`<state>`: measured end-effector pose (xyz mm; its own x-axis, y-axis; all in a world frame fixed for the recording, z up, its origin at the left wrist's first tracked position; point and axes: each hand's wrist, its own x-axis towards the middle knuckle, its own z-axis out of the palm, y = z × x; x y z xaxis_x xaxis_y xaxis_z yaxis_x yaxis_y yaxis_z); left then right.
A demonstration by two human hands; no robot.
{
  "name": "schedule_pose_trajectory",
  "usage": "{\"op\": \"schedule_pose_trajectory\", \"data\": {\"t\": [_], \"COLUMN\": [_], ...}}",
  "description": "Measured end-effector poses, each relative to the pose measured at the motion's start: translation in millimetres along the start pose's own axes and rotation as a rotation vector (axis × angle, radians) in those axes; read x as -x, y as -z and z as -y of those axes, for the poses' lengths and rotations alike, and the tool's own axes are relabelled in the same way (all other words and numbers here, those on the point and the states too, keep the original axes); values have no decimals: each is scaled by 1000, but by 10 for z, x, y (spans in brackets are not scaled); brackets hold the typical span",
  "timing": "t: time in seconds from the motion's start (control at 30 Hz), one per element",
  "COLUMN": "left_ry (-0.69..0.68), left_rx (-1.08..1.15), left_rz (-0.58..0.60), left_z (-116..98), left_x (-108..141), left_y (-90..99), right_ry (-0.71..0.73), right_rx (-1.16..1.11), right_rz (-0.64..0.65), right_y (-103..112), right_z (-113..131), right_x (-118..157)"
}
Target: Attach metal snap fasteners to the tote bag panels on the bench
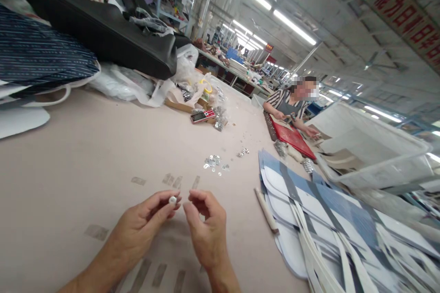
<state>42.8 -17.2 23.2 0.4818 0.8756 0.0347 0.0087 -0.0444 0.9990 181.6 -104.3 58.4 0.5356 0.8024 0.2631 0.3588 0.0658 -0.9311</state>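
Observation:
My left hand [144, 222] pinches a small round white piece [172, 200], perhaps a snap or button, between thumb and fingertips. Close by on its right, my right hand [208, 226] is loosely curled, thumb and forefinger a little apart, and I see nothing in it. Both are held above the beige tabletop [103, 160]. Beyond them lies a loose pile of small shiny metal discs [213, 161]. A small cluster of metal pieces [243, 152] sits to the right of the pile.
Stacked blue and white panels with straps [309, 206] cover the right side, beside a short rod [266, 210]. A red phone [202, 116] lies near plastic bags [185, 87]. Black and striped material [113, 32] is heaped at left. A person [292, 100] works by a white bin [374, 146].

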Motion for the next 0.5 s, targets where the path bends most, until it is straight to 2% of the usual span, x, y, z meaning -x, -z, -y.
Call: {"op": "schedule_pose_trajectory", "data": {"t": [0.13,0.23,0.3,0.37,0.5], "left_ry": [-373,-458,-458,-409,-123], "left_rx": [-275,-311,-298,-266,-87], "left_rz": [-57,-86,-54,-16,109], "left_z": [65,37,-15,-80,-161], "left_x": [-57,-84,-87,-82,-74], "left_y": [73,102,116,125,104], "right_ry": [82,88,26,-110,-477], "right_rx": [-10,-42,-109,-243,-669], "right_rz": [125,172,163,165,189], "right_y": [27,-12,-34,-54,-126], "right_z": [-9,-48,-93,-142,-203], "right_x": [-62,-90,-102,-109,-108]}}
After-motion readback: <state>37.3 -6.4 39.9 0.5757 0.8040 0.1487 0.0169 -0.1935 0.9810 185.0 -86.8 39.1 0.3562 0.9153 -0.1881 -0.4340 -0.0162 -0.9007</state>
